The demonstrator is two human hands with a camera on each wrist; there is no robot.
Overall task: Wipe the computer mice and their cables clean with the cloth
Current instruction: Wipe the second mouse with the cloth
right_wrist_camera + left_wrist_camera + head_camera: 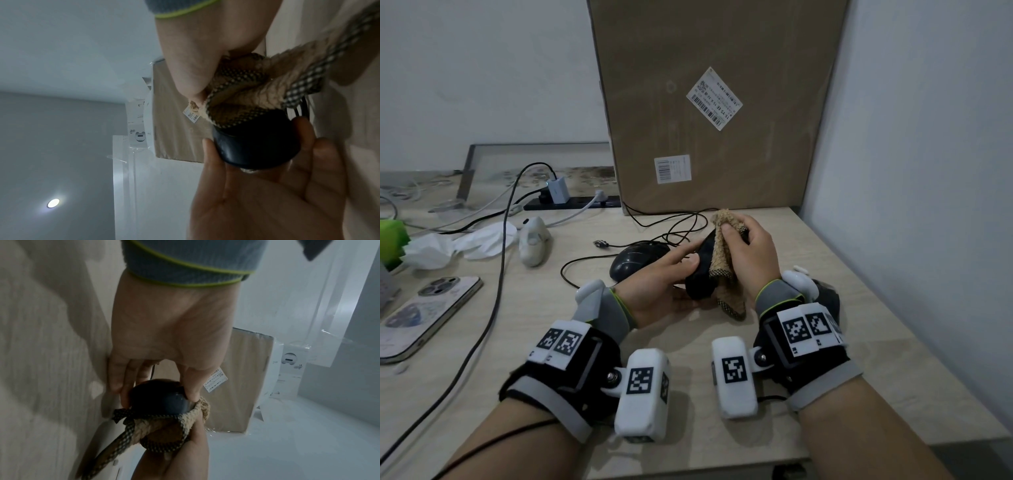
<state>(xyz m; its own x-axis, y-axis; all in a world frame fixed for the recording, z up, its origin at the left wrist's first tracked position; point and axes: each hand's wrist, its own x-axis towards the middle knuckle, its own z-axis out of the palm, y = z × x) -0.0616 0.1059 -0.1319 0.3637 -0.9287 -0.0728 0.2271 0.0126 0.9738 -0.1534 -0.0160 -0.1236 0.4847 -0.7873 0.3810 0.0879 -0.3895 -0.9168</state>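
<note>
Light wood-grain table (774, 387), set in a wall corner. Lying on it: black mouse (637, 258) with looped black cable (664, 226), phone (424, 308) face down near left edge, crumpled tissue (458, 245), white controller (534, 241), black power strip (571, 202). Cardboard box (715, 102) stands upright at back.

You can read "15 Y5 EE 15 X 32" on the tilted label (714, 98) of the cardboard box (774, 144) at twelve o'clock, other print illegible.
</note>
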